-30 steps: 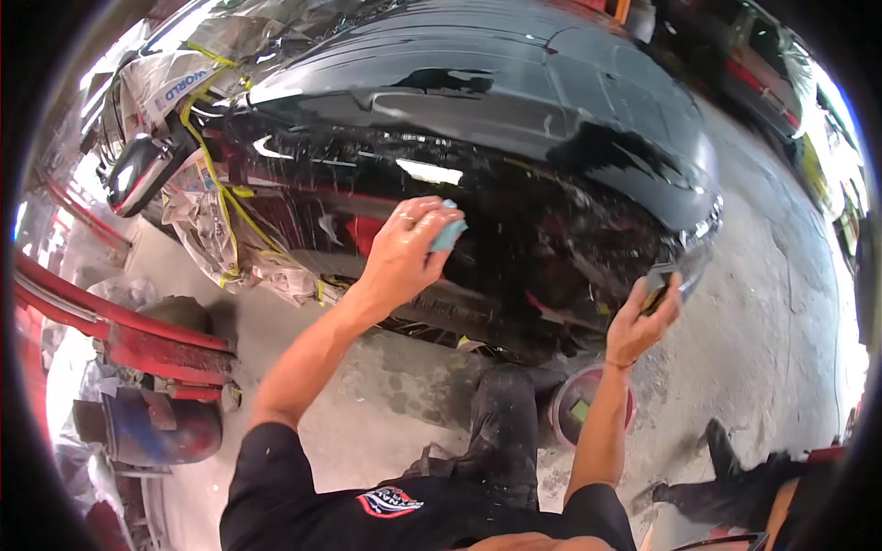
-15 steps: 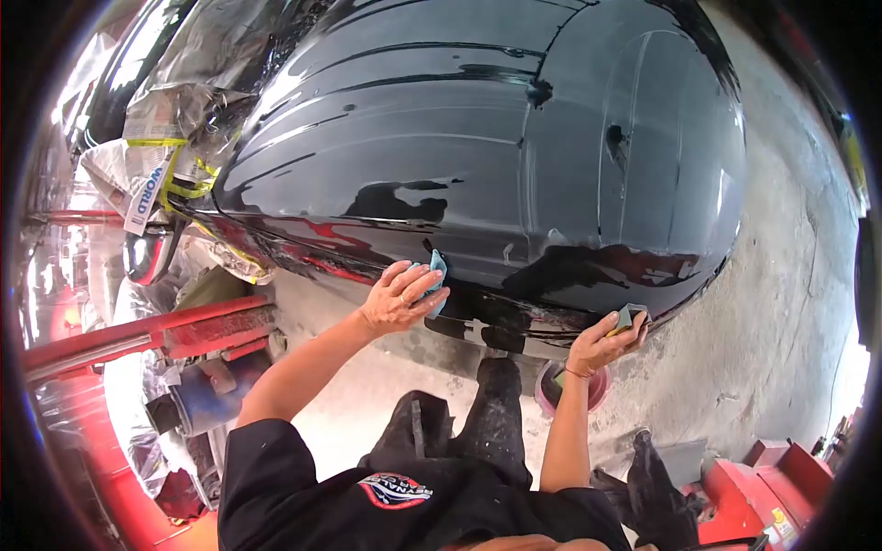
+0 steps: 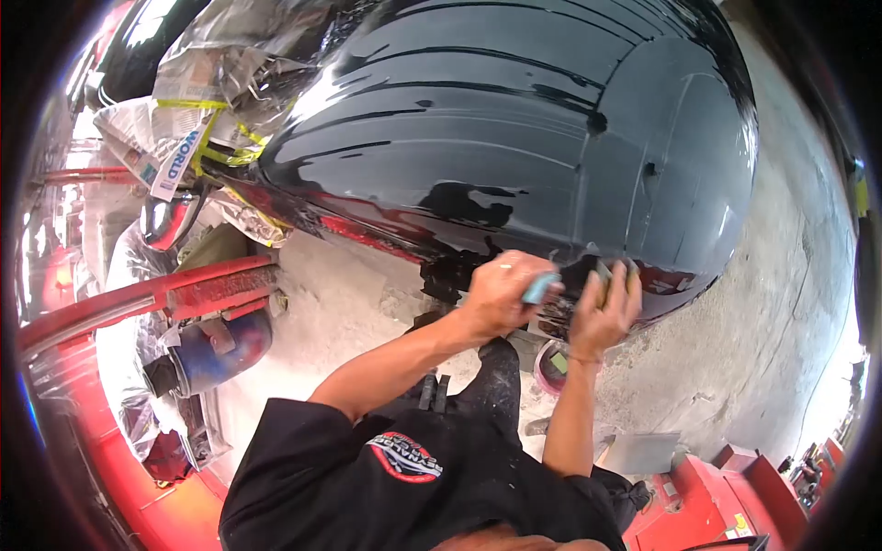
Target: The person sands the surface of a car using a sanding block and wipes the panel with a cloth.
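Note:
A glossy, wet-looking black car body panel curves across the top of the head view. At its near edge, my left hand is closed around a light blue cloth, partly hidden by the fingers and blurred. Just to the right, my right hand grips a grey-and-yellow sanding pad and presses it against the lower part of the panel. Dark reflections and wet streaks mark the surface around both hands.
Newspaper and plastic masking with yellow tape covers the car at upper left. A red bar crosses the left side above a blue drum. Below the panel, a pink bucket stands on the floor. Red boxes sit at lower right.
My left hand has moved right with the blue cloth, close to my right hand. The right hand has turned and lifted slightly onto the panel with the pad. The view has shifted.

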### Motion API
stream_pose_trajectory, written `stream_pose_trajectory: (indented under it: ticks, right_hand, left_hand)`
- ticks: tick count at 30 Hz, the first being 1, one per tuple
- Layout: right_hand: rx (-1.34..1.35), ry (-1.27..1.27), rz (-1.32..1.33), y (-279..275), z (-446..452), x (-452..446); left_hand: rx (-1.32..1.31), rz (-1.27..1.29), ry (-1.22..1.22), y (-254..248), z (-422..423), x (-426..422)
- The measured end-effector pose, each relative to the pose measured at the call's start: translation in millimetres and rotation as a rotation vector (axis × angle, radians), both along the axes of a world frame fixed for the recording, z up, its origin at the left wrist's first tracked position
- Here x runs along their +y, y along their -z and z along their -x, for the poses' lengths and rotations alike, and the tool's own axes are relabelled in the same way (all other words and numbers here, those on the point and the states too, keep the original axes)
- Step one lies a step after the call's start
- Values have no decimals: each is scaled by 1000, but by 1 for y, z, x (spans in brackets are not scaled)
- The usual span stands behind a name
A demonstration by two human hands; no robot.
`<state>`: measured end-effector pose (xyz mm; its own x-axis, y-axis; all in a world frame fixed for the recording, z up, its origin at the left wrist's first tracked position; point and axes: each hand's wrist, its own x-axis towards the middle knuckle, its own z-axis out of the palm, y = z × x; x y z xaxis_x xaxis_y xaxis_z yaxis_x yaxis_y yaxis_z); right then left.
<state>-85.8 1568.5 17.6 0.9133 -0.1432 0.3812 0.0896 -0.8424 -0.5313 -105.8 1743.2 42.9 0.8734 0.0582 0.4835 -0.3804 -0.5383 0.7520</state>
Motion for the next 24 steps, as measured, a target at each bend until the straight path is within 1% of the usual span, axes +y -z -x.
stream_pose_trajectory:
  ticks: [1,2,3,4,5,7,8,9,10,11,12,13,14,15,16,17,18,19,20,21,22,24]
  right_hand:
    - [-25,-132,-43,-8,-7,21]
    - [-41,-268,-90,-15,-14,42]
    - [-67,-286,16,-16,-21,61]
    - [-64,-284,-43,-27,-26,82]
    - [-75,-281,-74,-32,-30,98]
    - [-50,-271,-242,-27,-33,115]
    - [-9,-278,-415,-19,-33,120]
    - [42,-303,-698,-7,-32,125]
    - [88,-340,-1116,5,-30,132]
    - [112,-356,-1487,16,-30,137]
    - [120,-359,-1675,22,-30,142]
    - [117,-365,-1727,24,-34,144]
    - [86,-385,-1616,26,-41,143]
    - [40,-332,-744,24,-49,139]
    - [-100,-78,85,21,-56,135]
    - [-151,-65,263,27,-75,117]
    - [-111,85,313,32,-89,108]
    - [-15,170,263,19,-99,103]
    - [-4,204,274,20,-108,98]
    - [5,214,291,24,-118,90]
    - [16,218,310,26,-121,82]
    - [-66,225,309,31,-113,86]
  left_hand:
    - [-61,-40,66,-14,-10,-4]
    - [-34,-55,99,-26,-17,-8]
    - [-16,-113,159,-36,-24,-5]
    - [-100,-161,109,-36,-33,-5]
    - [-105,-166,81,-38,-41,2]
    - [-126,-180,-13,-36,-56,13]
    - [-139,-189,-88,-33,-61,17]
    - [-20,-195,-73,-41,-65,22]
    - [-22,-179,-61,-41,-71,27]
    - [30,-235,-6,-41,-83,31]
    - [80,-291,50,-42,-95,35]
    - [107,-277,86,-38,-105,39]
    - [98,-270,99,-34,-108,45]
    - [66,-267,82,-31,-107,58]
    - [37,-266,62,-29,-104,75]
    - [40,-308,99,-25,-96,100]
    - [64,-372,160,-25,-84,130]
    - [93,-454,251,-14,-72,166]
    - [-21,-481,321,2,-65,206]
    - [21,-607,318,3,-55,238]
    - [19,-699,277,-12,-58,261]
    - [34,-831,87,-30,-69,285]
